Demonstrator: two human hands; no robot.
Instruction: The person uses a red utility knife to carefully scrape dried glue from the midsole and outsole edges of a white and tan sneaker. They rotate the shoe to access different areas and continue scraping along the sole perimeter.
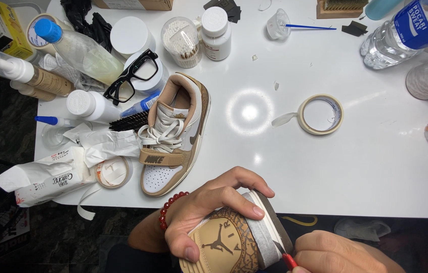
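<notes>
Below the white table's edge (325, 192), our left hand (209, 207) wraps around a tan leather sneaker with masking-taped sole (239, 237), fingers curled over its heel. Our right hand (335, 253) pinches a thin red-handled tool (289, 261) against the taped edge. Its smooth matching sneaker (173, 136) lies on the table.

Looks like my sneaker-cleaning/restoration bench, a small workshop setup. White table (366, 167) is crowded w/ supplies: spray bottles (22, 73), white tubs (132, 35), a jar of cotton swabs (181, 41), a stiff brush (129, 122), masking tape roll (320, 114), pack of wipes (47, 177), black gloves (88, 21). One tan & white high-top (176, 134) sits on the table amid it all. Dark floor below the table edge.
</notes>
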